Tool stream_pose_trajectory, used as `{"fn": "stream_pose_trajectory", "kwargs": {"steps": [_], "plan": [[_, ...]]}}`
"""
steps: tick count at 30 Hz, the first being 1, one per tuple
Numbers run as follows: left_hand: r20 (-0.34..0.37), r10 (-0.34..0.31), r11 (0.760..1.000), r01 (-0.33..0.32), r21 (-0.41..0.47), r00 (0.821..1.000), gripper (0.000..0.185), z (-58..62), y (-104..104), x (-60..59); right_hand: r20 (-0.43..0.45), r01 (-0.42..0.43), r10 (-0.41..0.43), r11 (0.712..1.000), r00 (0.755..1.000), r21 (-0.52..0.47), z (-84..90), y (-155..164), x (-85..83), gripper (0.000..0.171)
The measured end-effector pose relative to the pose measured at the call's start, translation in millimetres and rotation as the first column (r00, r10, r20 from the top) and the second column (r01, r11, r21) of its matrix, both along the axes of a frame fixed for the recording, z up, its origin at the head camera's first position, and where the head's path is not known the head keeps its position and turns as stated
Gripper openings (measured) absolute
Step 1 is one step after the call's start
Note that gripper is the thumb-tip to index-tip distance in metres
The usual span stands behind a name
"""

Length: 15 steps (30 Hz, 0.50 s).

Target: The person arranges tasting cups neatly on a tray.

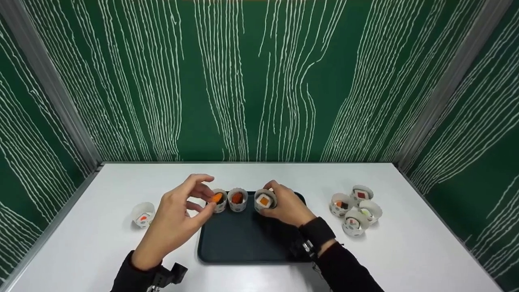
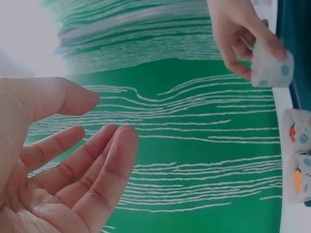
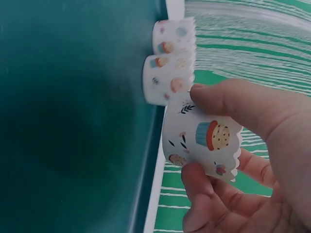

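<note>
A dark tray [image 1: 247,239] lies on the white table. Along its far edge stand two paper cups with toy sushi [image 1: 219,199] [image 1: 237,199]. My right hand [image 1: 284,205] grips a third cup [image 1: 265,200] [image 3: 201,138] just right of them, at the tray's far edge; its paper shows cupcake prints. My left hand [image 1: 184,211] hovers by the leftmost cup with fingers spread and relaxed, holding nothing [image 2: 73,165]. In the left wrist view the right hand with its cup [image 2: 269,65] shows at top right.
One more sushi cup [image 1: 143,214] stands alone left of the tray. Several cups [image 1: 357,209] cluster to the right. Green patterned walls enclose the table on three sides.
</note>
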<state>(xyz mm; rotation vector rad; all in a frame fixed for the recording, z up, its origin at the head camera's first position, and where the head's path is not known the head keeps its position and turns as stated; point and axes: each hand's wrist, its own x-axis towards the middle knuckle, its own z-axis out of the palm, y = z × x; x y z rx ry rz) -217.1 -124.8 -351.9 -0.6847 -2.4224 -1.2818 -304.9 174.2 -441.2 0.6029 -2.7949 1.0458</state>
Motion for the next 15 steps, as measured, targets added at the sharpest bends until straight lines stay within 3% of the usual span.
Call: {"fn": "stream_pose_trajectory", "kwargs": {"steps": [6, 10, 12, 15], "plan": [[-0.006, 0.003, 1.000, -0.003, -0.005, 1.000, 0.047, 0.2, -1.1, 0.6, 0.011, 0.035, -0.036, 0.998, 0.999, 0.053, -6.9, -5.4, -10.8, 0.051], [-0.011, 0.002, 1.000, -0.002, 0.000, 1.000, 0.046, 0.4, -1.2, 0.6, -0.001, 0.017, -0.017, 0.998, 1.000, 0.056, -15.1, -5.8, -18.1, 0.051], [-0.015, 0.003, 1.000, -0.003, 0.001, 1.000, 0.045, 0.4, -1.2, 0.5, -0.016, 0.002, -0.002, 0.999, 1.000, 0.044, -22.7, -3.6, -23.6, 0.051], [-0.013, 0.002, 1.000, -0.002, -0.003, 1.000, 0.044, 0.5, -1.3, 0.3, -0.086, -0.021, 0.023, 0.999, 0.996, 0.033, -49.3, 3.6, -41.8, 0.054]]}}
